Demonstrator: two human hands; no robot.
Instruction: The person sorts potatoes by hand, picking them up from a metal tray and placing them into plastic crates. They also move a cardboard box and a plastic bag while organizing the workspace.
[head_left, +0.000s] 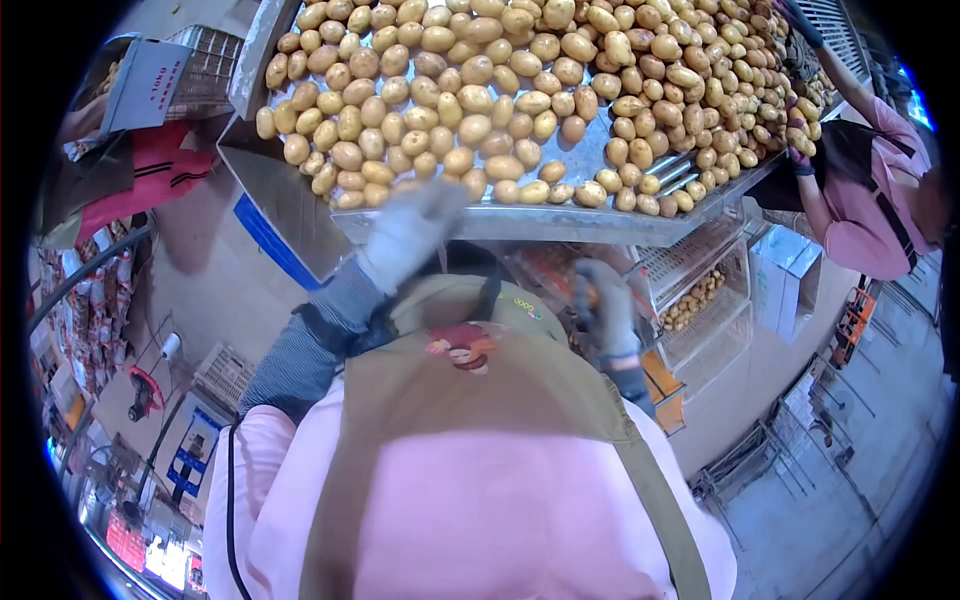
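Observation:
Many yellow-brown potatoes point(430, 110) lie spread over a metal sorting table point(520, 222) in front of me. My left hand point(415, 230), in a grey glove, reaches over the table's near edge at the closest potatoes, its fingers smeared by motion. Lower and to the right, off the table's edge, my right hand point(607, 308) is gloved too. Its fingers curl inward beside my apron point(480, 370), closed around a small brownish thing that I cannot make out.
Plastic crates point(700, 290), one with potatoes inside, stand below the table on the right beside a pale box point(785, 275). Another person point(870, 200) works at the right end. A labelled box point(145, 85) is at the upper left, near a second person's red garment point(150, 180).

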